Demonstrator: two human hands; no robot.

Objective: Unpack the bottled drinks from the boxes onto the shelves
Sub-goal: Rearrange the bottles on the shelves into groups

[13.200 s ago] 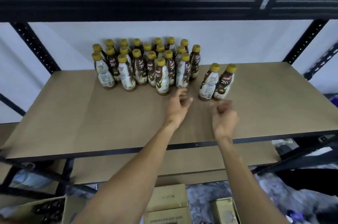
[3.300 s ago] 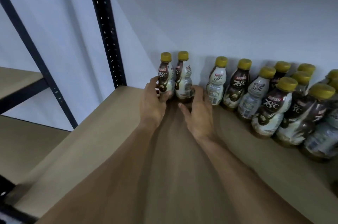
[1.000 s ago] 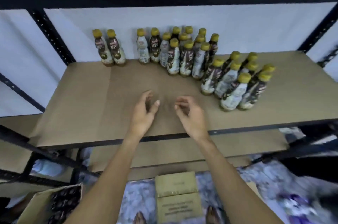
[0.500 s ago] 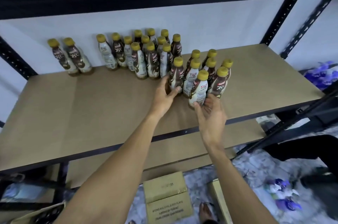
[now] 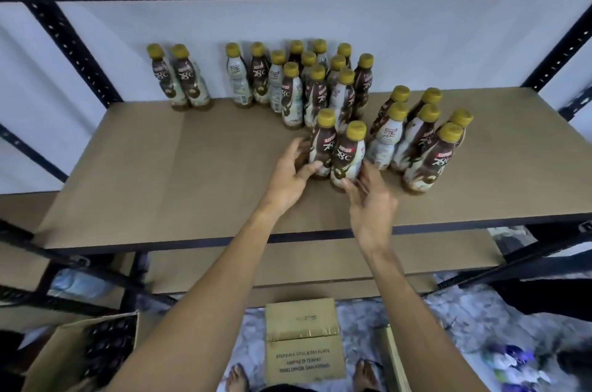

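The two front bottles [image 5: 346, 154] now stand pulled clear of the right-hand cluster [image 5: 423, 135] on the shelf [image 5: 192, 167]. Half a second ago they were still packed in it. The left hand [image 5: 288, 177] grips one and the right hand [image 5: 373, 199] the other, probably to slide them toward the back-left pair [image 5: 182, 80].

On shelf [image 5: 160, 183], back left against the wall: pair [image 5: 187, 87] of bottles, touching. Right of it, across a gap: cluster [image 5: 307, 84] at back middle, several rows deep. Further right, nearer the front edge: group [image 5: 419, 135] of six, packed close. Between cluster and group, forward of the cluster: left front bottle [image 5: 323, 145] and right front bottle [image 5: 348, 156], side by side, touching. Left hand [image 5: 288, 177] round left front bottle from its left; right hand [image 5: 371, 196] at the foot of right front bottle, from front right. Beneath, lower shelf [image 5: 320, 260]. On the floor before it, sealed box [image 5: 304, 340] in the middle, open box [image 5: 80, 353] off to the left.
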